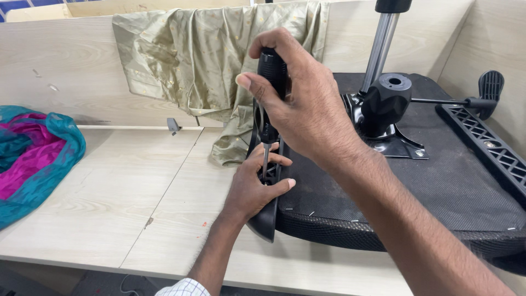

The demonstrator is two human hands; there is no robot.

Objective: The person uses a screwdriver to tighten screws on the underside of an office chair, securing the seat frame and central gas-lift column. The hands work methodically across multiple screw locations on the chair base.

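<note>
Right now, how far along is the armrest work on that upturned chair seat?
Done: the far armrest lies flat on the upturned seat; its fixings can't be made out. In hand: the right hand holds a screwdriver upright, tip in the near armrest, which the left hand steadies. Left: that screw isn't visibly seated; others are hidden.
</note>
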